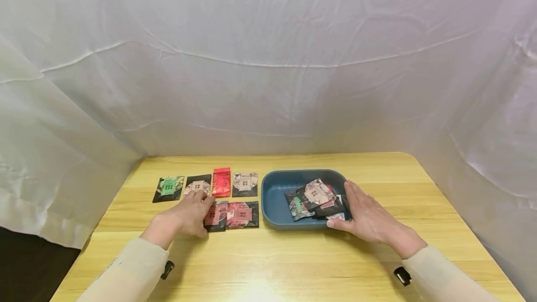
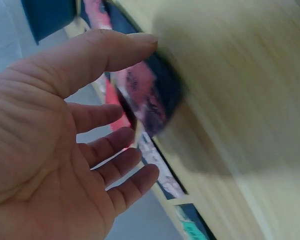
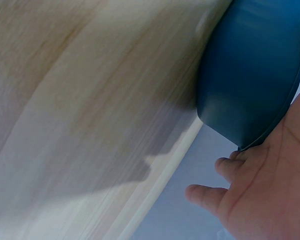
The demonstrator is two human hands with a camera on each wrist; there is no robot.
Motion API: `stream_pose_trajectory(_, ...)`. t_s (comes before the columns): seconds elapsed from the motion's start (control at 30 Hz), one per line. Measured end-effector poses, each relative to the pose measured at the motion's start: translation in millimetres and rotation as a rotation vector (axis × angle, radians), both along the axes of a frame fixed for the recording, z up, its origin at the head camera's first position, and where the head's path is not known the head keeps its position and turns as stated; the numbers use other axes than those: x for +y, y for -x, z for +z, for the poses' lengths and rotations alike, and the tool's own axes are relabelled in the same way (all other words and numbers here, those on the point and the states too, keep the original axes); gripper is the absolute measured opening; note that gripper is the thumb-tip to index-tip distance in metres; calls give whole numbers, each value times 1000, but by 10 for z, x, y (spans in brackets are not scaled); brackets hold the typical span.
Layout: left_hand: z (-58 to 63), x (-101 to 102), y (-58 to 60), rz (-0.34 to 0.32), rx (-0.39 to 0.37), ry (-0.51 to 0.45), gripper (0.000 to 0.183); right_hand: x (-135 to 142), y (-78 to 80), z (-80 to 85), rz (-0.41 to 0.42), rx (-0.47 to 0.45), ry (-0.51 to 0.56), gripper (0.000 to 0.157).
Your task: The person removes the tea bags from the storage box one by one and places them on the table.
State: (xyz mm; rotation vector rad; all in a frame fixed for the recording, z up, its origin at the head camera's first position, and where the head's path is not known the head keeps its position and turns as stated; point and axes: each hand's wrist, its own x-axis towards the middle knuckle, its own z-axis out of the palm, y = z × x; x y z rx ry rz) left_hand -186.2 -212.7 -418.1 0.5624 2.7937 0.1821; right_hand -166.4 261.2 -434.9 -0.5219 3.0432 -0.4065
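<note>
My left hand (image 1: 190,213) is at the left edge of a black-and-pink sachet (image 1: 215,216). In the left wrist view, the thumb and loosely bent fingers stand apart around that sachet (image 2: 137,87), which partly hides behind them. Beside it lies another pink-and-black sachet (image 1: 242,214). My right hand (image 1: 371,216) rests against the right end of a blue tray (image 1: 273,199), thumb by the front rim and fingers extended along the side. Several sachets are heaped in the tray, with a pale floral one (image 1: 317,193) on top. In the right wrist view, the tray's outer wall (image 3: 255,65) shows beside the palm.
Behind the left hand runs a back row: a green-labelled sachet (image 1: 168,188), a partly covered floral sachet (image 1: 200,182), a red sachet (image 1: 221,181) and a grey-white one (image 1: 245,184). The wooden table (image 1: 268,260) is enclosed by pale cloth (image 1: 268,97) at the back and sides.
</note>
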Motion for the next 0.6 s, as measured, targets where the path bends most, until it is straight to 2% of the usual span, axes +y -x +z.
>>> stream_pose_trajectory(0.13,95,59,-20,-13,49,9,80,-1,-5,-5,1,-5,4,128)
stream_pose_trajectory(0.27,239,217,-28,-38,172,-2,58,-1,-6,-9,-1,-2,2,127)
stream_pose_trajectory(0.43,420,554,-16,-63,246,-48,56,-5,-7,-6,-7,-4,1,127)
stream_pose_trajectory(0.6,474,934,48,-118,272,-84,57,-1,-2,-6,-10,-2,2,127)
